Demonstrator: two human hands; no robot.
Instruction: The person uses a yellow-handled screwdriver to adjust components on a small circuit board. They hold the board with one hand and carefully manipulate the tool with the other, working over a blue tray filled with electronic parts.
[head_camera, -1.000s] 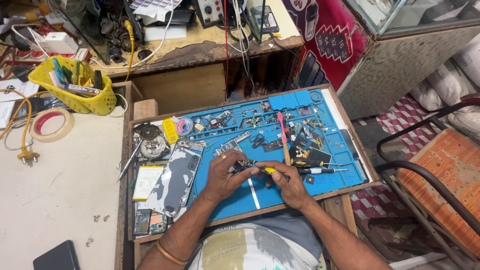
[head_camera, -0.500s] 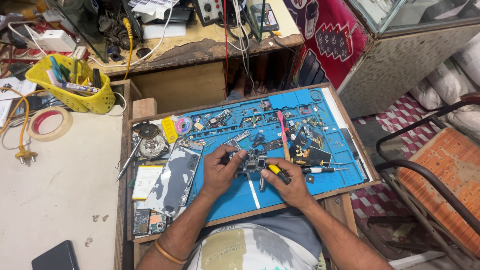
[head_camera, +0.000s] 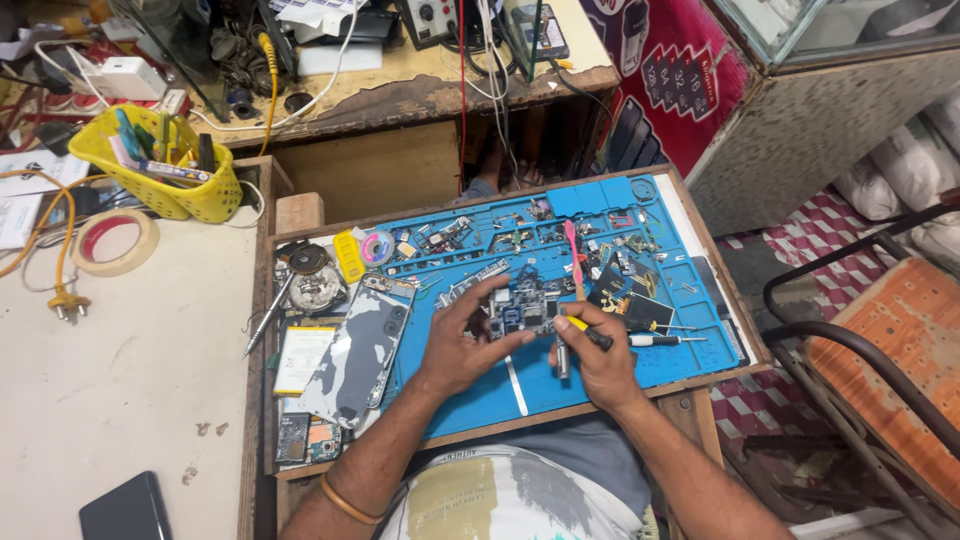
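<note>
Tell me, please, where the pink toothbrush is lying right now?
In the head view, the pink toothbrush lies on the blue work mat, toward its far middle, just beyond the right hand and right of the circuit board that the left hand holds.

Wooden tray (head_camera: 700, 228) with blue mat (head_camera: 600, 365), phone back (head_camera: 358, 355), small parts.

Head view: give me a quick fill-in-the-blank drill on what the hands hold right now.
1. The left hand holds a small ____ board.
2. The right hand grips a screwdriver with a ____ and black handle.
3. Both hands work above a ____ mat.
4. The basket of tools is ____.

Missing words: circuit; yellow; blue; yellow
</note>
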